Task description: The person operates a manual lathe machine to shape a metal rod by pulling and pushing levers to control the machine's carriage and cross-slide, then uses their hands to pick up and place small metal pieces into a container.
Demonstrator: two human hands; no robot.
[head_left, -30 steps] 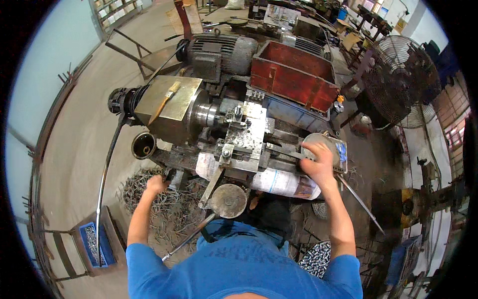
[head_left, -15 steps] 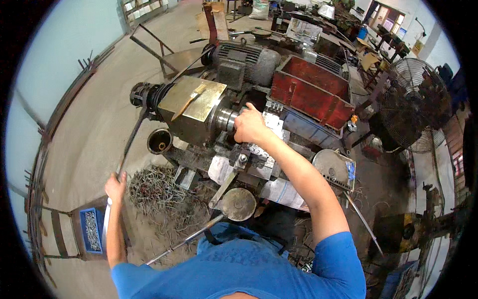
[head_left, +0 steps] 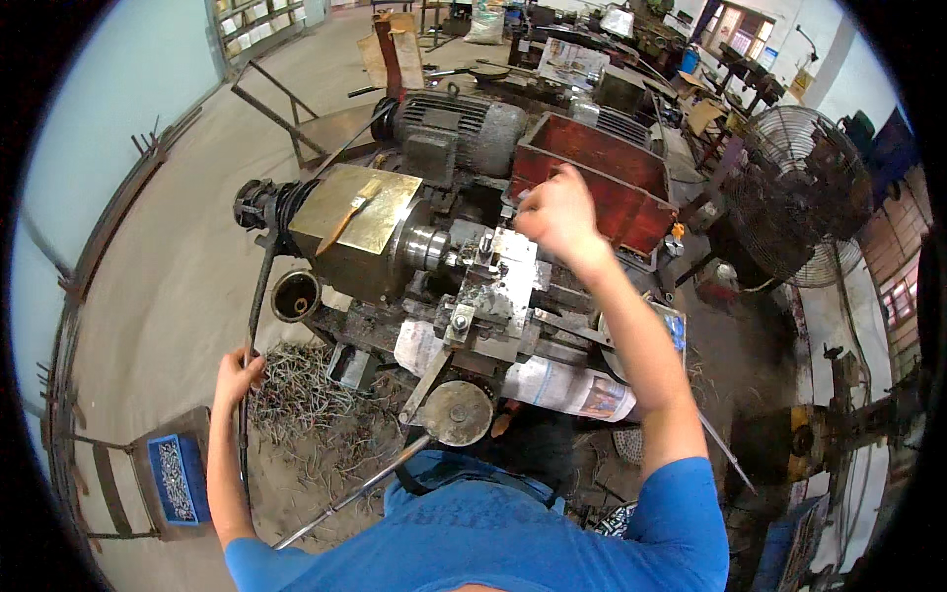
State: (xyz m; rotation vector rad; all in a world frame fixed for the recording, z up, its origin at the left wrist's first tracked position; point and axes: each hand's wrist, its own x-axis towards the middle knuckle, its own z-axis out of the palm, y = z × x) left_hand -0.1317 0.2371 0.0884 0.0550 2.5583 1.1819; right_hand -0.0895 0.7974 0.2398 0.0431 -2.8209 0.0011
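My left hand [head_left: 240,377] is closed around a long dark lever [head_left: 258,306] that hangs from the left end of the lathe's headstock [head_left: 340,257]. My right hand [head_left: 560,212] is raised over the far end of the metal tool slide [head_left: 508,271], in front of the red metal bin [head_left: 602,183]. Its fingers look bent but are smeared by motion, so I cannot make out anything in them. Left of the slide, the shiny chuck [head_left: 427,248] is in plain view, with no hand on it. A paintbrush [head_left: 347,222] lies on the brass-coloured headstock cover.
A round handwheel plate [head_left: 457,412] with a long bar is close to my body. Metal shavings [head_left: 301,395] lie heaped on the floor beside a blue tray of small metal parts [head_left: 176,479]. Behind the lathe stands a motor [head_left: 449,128]; a large fan [head_left: 799,197] is at right.
My right hand has left the chuck, moving right and away toward the red bin. The lever's lower end has swung right with my left hand still gripping it. The whole view has shifted slightly.
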